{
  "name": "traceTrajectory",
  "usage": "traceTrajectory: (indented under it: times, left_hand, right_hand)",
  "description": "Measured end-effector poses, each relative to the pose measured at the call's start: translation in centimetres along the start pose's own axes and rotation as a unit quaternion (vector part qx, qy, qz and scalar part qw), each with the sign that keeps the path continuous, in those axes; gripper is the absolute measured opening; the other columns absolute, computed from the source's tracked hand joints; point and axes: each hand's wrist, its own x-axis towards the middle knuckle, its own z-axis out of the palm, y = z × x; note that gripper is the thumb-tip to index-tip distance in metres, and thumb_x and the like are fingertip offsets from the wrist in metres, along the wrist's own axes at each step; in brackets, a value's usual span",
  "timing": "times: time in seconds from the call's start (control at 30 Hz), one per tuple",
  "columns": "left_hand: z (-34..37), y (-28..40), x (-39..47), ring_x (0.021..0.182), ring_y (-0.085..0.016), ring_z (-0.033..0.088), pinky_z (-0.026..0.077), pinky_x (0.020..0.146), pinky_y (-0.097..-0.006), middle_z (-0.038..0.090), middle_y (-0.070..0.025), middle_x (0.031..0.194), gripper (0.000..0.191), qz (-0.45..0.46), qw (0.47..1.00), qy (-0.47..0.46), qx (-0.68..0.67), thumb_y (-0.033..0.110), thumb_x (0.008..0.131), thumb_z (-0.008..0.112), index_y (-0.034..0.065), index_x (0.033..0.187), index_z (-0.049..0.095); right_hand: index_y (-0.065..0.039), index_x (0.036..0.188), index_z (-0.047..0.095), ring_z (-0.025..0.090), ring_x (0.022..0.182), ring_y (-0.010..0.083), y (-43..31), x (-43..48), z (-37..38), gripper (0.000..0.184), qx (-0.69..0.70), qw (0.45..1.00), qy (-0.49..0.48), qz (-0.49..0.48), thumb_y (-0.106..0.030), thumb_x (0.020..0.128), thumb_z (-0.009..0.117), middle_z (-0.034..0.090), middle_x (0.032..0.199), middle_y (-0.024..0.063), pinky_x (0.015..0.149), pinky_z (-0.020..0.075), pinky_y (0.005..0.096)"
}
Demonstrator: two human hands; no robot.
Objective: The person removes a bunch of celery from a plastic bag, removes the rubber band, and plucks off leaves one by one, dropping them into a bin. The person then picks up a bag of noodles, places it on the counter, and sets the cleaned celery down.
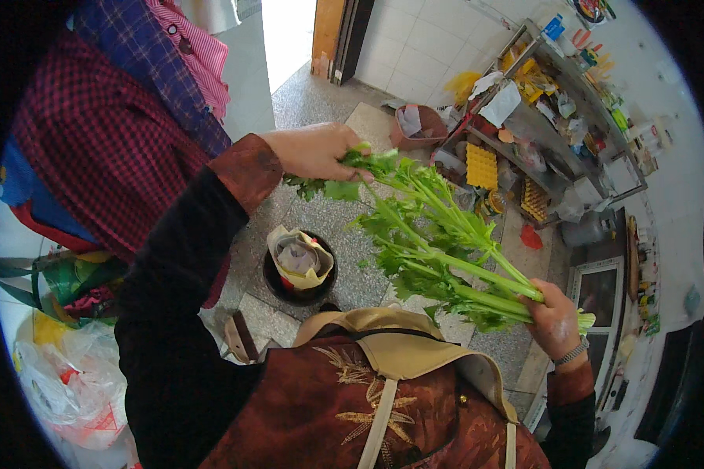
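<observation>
A leafy bunch of celery [440,252] stretches between my two hands. My right hand [554,319], with a metal watch band at the wrist, is closed around the pale stalk ends. At the leafy tops, my left hand [320,151] has its thumb and fingers closed on leaves and a thin stalk. Below and to the right of my left hand, on the speckled floor, stands a dark round bin [299,299] with a paper-like liner and crumpled material inside. Some leaves hang behind my left fingers.
Checked clothing [111,140] hangs at the left, above plastic bags [76,381]. A metal shelf rack [528,123] loaded with packages and yellow trays stands at the upper right. Near it is a pink basket [416,138]. A doorway opens at the top.
</observation>
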Motion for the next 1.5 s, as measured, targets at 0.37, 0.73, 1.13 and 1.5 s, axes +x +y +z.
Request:
traceTrajectory:
  times: [0.37,0.73,1.13,1.5]
  left_hand:
    - [2.2,0.3,-0.7,0.097,-0.03,0.059,0.046,0.085,-0.0398,0.059,-0.0173,0.095,0.028,-0.016,0.998,0.065,0.015,0.011,0.084,0.065,-0.0013,0.108,0.057]
    - [2.5,-1.5,-1.8,0.067,-0.022,0.058,0.048,0.059,-0.0394,0.058,-0.0078,0.077,0.02,-0.335,0.767,0.478,-0.265,0.027,0.088,0.063,0.0075,0.089,0.06]
    - [6.5,-4.0,-4.2,0.064,-0.012,0.06,0.051,0.056,-0.0285,0.059,-0.0009,0.079,0.019,-0.263,0.727,0.421,-0.474,0.017,0.088,0.075,0.0048,0.09,0.06]
    - [5.6,-0.9,-0.1,0.067,-0.005,0.054,0.043,0.059,-0.0227,0.056,0.0053,0.075,0.015,-0.16,0.838,0.293,-0.433,0.021,0.089,0.073,0.0085,0.093,0.064]
  right_hand:
    - [-0.006,0.102,0.066,0.065,0.093,0.0333,0.0,-0.8,-0.3,0.037,-0.01,0.999,-0.036,0.02,-0.003,0.067,0.077,0.064,0.108,0.0137,0.076,0.0554,0.04]
    - [-0.007,0.101,0.068,0.065,0.097,0.0337,0.1,-2.1,0.1,0.037,0.012,1.0,-0.009,0.021,-0.002,0.066,0.077,0.064,0.112,0.015,0.08,0.0553,0.0409]
    - [-0.003,0.107,0.066,0.063,0.101,0.0379,2.5,-5.2,1.7,0.046,0.112,0.981,0.021,0.159,-0.001,0.063,0.077,0.059,0.116,0.0189,0.083,0.0532,0.0407]
    - [0.001,0.107,0.064,0.059,0.093,0.0392,2.6,-5.9,2.3,0.046,0.15,0.967,0.03,0.204,0.001,0.062,0.075,0.055,0.103,0.0197,0.079,0.0491,0.0422]
